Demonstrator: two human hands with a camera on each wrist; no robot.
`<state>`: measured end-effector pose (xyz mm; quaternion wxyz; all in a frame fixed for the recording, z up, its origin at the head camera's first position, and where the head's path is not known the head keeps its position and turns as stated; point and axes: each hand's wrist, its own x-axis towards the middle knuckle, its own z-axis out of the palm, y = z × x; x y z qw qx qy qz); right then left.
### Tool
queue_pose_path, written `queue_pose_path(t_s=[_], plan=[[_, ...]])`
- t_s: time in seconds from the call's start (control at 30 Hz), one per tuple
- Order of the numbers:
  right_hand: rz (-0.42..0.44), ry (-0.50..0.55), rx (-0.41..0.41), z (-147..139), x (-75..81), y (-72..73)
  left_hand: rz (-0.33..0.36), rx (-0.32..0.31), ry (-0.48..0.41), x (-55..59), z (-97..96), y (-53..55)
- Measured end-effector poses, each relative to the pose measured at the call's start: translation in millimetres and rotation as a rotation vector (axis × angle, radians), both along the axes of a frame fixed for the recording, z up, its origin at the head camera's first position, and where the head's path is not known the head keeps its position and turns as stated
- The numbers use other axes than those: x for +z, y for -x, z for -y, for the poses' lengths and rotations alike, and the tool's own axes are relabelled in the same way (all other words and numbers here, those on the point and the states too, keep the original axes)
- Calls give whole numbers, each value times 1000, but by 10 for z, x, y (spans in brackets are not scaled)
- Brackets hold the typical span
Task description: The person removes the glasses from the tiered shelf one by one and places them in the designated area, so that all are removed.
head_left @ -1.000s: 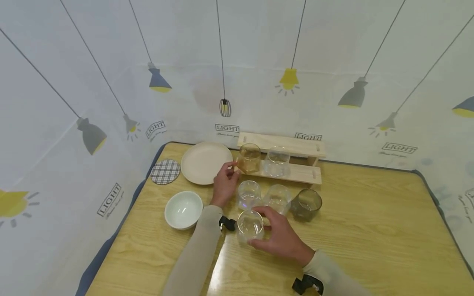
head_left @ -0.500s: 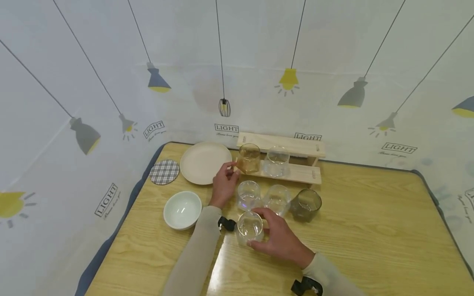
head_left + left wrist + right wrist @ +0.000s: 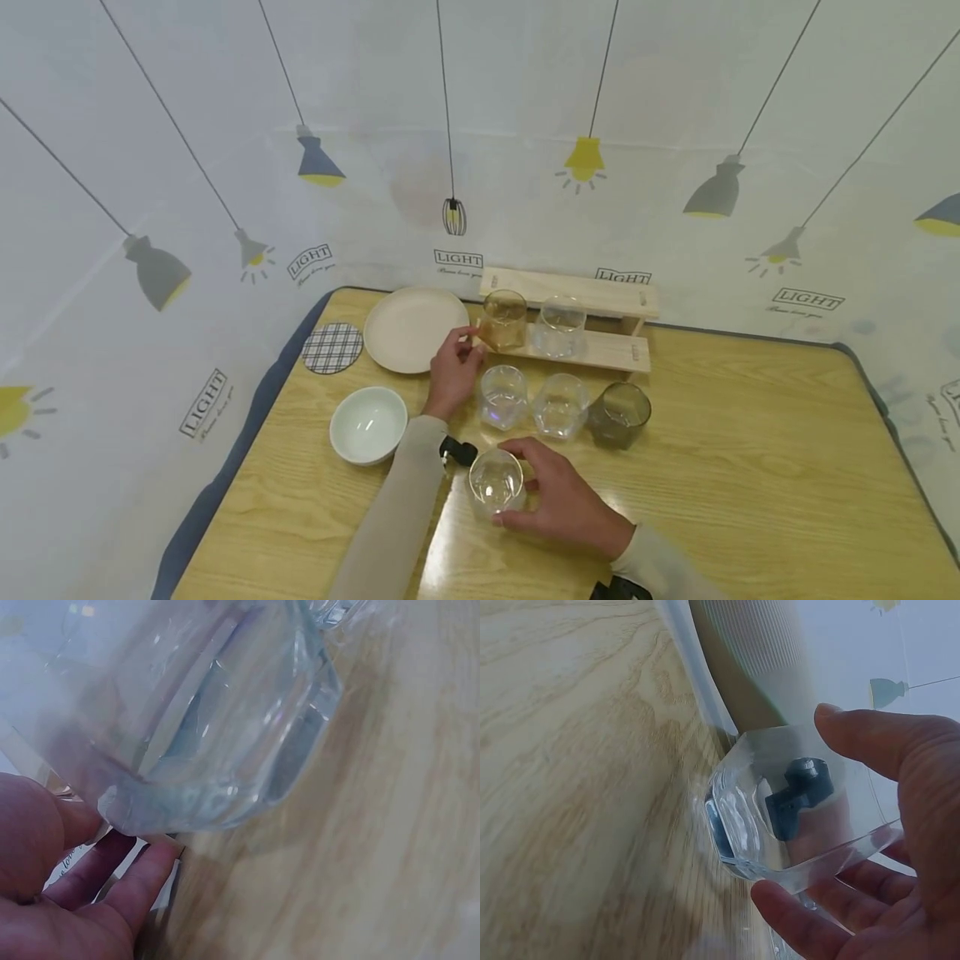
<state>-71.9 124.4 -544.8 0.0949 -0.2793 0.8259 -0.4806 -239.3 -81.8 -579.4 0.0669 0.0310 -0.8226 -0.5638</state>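
Note:
My right hand (image 3: pixel 558 497) grips a clear faceted drinking glass (image 3: pixel 495 483) by its side, thumb and fingers spread around it. Close up, the right wrist view has this glass (image 3: pixel 742 810) tilted low over the table. My left hand (image 3: pixel 453 372) reaches to the left end of a two-step wooden rack (image 3: pixel 611 350), fingertips right beside an amber glass (image 3: pixel 504 321) on the lower step. I cannot tell whether they hold the rack or that glass. A clear glass (image 3: pixel 225 735) partly covers those fingers in the left wrist view.
Another clear glass (image 3: pixel 560 325) shares the lower step. Before the rack stand two clear glasses, one left (image 3: pixel 502 398) and one right (image 3: pixel 561 407), beside a smoky grey glass (image 3: pixel 620 417). Leftward are a white bowl (image 3: pixel 368 426), beige plate (image 3: pixel 415 329) and checked coaster (image 3: pixel 332 348).
My right hand has drawn its clear glass a little toward me and slightly left, away from the row of glasses. The left hand stays at the rack's end.

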Motion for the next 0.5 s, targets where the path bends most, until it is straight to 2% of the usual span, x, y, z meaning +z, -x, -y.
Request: queue_pose_path(t_s=[0.2,0.33,0.5], plan=[[8,-27,23,3,44,-3,13,-12,-8,1,-13,8],[-50,-42,31,-21,122,1,23,-9,-34,-16,-15,-3],[-149,48,9,-69,334,101,28,5,-70,4,1,1]])
